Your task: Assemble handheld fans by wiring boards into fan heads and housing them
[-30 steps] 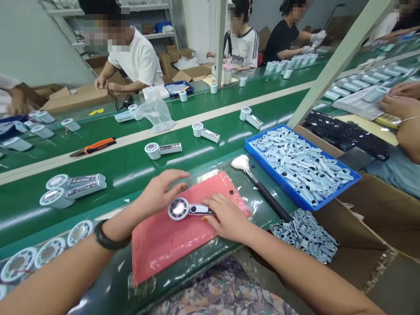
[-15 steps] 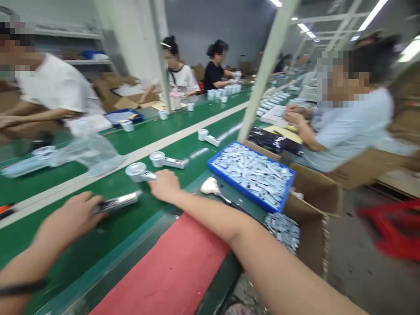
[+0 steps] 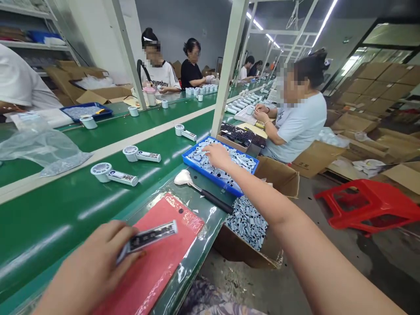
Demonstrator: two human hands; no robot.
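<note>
My left hand (image 3: 92, 267) grips a black-and-silver handle strip (image 3: 151, 237) above a red mat (image 3: 154, 258) at the bottom of the view. My right hand (image 3: 218, 156) reaches out over a blue tray (image 3: 210, 173) heaped with pale blue plastic pieces (image 3: 223, 164). Its fingers are apart, and they touch or nearly touch the pieces. I cannot see anything held in them. Three round-headed white hand-held magnifiers (image 3: 113, 174) stand on the green conveyor belt (image 3: 65, 210), left of the tray. A white-headed brush (image 3: 197, 188) lies between the mat and the tray.
A cardboard box (image 3: 275, 175) of loose blue pieces stands just past the belt edge. A co-worker's hands (image 3: 262, 111) work beyond the tray, beside a white pillar (image 3: 228, 65). Further co-workers sit along the belt. A red plastic stool (image 3: 367, 205) stands on the floor at right.
The view has swung right and up. My right hand has moved from the belt to the blue tray. My left hand has come back over the red mat with the handle strip.
</note>
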